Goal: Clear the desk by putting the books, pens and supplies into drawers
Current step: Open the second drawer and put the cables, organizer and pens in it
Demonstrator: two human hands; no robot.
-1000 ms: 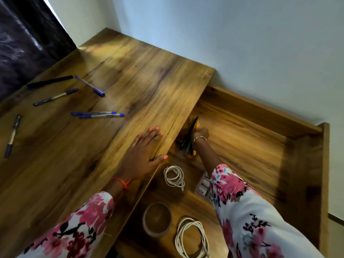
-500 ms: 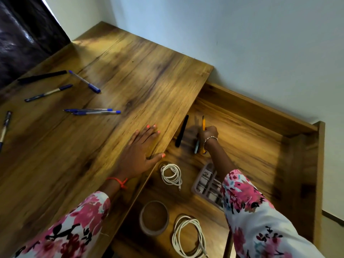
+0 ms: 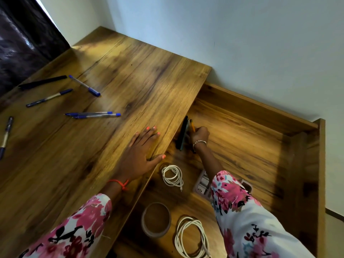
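While six pens lie loose on the left part of the desk, the work of this moment goes on at the other end. Furthest left is a single pen near the picture's edge; then come a black pen, a blue-capped pen angled beside it, another blue pen below them, and a pair of pens lying side by side. None of these has shifted in the last second.

The left hand lies flat on the desk top, fingers straight and a little spread, thumb at the edge above the open drawer. It looks like a steadying hand only.

Below that edge, on the drawer floor, lie a tape roll and a small cable coil, with a larger cable coil nearer the person.

Here is the change. Half a second ago the black one lay apart from the other two in the drawer; now the bundle of pens (black, teal and orange) is drawn tight together, just beside the drawer's left side under the desk edge. The right hand is curled round the bundle's right flank, though its fingertips are hidden behind the knuckles. A grey basket shows partly under the sleeve.

My reading: this batch is as good as stowed, and the desk pens are what remains.
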